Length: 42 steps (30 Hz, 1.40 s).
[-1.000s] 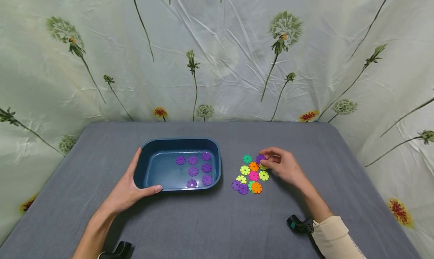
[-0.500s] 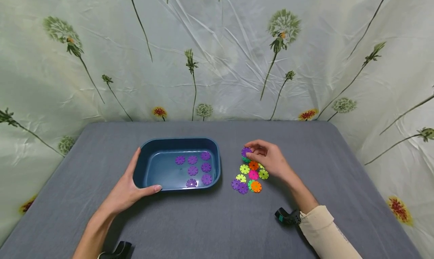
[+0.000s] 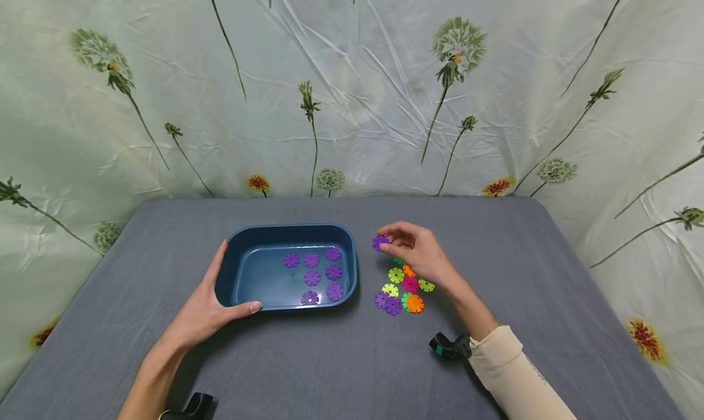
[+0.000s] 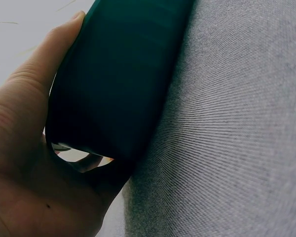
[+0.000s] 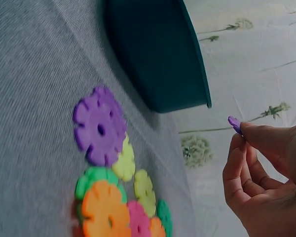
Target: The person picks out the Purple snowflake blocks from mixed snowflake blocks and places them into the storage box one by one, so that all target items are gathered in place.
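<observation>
My left hand (image 3: pixel 200 307) grips the left end of a blue plastic tray (image 3: pixel 264 227), thumb over the near rim and fingers round the far side; the left wrist view shows the thumb along the wall. Several purple notched discs (image 3: pixel 311 278) lie flat inside, mostly in its right half. Between thumb and fingertips my right hand (image 3: pixel 420 252) pinches another purple notched disc (image 3: pixel 379 243), raised off the table just right of the tray. Below that hand lies a loose pile of notched discs in yellow (image 3: pixel 396 275), pink (image 3: pixel 409 285), orange (image 3: pixel 415 304), green and purple.
A grey cloth covers the table (image 3: pixel 330 365). Behind it hangs a pale curtain (image 3: pixel 363 102) printed with dandelions. Each wrist wears a black device, the right one (image 3: pixel 451 346) just above the cloth.
My right hand has lifted a purple disc from the pile's far right side and carried it left toward the tray. The left hand and tray have stayed put.
</observation>
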Available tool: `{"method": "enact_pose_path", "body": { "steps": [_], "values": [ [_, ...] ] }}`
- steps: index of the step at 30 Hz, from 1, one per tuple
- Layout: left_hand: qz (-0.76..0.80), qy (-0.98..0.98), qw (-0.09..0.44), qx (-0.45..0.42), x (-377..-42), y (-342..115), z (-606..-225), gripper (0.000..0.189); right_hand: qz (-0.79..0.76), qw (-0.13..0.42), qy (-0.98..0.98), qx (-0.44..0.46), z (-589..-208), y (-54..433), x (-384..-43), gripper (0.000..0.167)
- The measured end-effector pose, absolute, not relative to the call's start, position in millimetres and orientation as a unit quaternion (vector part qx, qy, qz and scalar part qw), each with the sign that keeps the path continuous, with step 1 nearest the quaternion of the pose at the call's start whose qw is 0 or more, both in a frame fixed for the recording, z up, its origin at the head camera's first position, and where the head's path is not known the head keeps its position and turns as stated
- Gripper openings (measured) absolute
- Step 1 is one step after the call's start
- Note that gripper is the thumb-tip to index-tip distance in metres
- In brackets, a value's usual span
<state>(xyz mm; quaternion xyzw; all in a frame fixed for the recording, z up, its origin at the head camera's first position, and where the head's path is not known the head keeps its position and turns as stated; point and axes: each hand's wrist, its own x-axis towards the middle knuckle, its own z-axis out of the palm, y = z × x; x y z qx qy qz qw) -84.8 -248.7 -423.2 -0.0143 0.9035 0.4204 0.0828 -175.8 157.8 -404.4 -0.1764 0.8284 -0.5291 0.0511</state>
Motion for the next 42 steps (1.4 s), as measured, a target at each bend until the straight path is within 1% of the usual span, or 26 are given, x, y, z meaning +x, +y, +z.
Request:
{"method": "enact_pose_path", "body": {
  "steps": [14,19,25,33,42],
  "values": [
    [0.413,0.907,0.081,-0.02,-87,-246,-421,0.137,-0.578,0.074,0.793,-0.179,-395,134,-174,0.025],
    [0.42,0.904,0.077,-0.009,-86,-247,-422,0.136,-0.595,0.083,0.777,-0.188,-392,125,-173,0.025],
    [0.433,0.899,0.072,-0.001,-86,-249,-422,0.135,-0.613,0.102,0.76,-0.192,-392,115,-171,0.026],
    [0.429,0.9,0.077,-0.003,-85,-249,-422,0.135,-0.618,0.102,0.751,-0.211,-390,102,-170,0.026],
    [0.428,0.901,0.075,0.0,-84,-250,-422,0.134,-0.629,0.121,0.734,-0.224,-391,84,-172,0.026]
  ]
}}
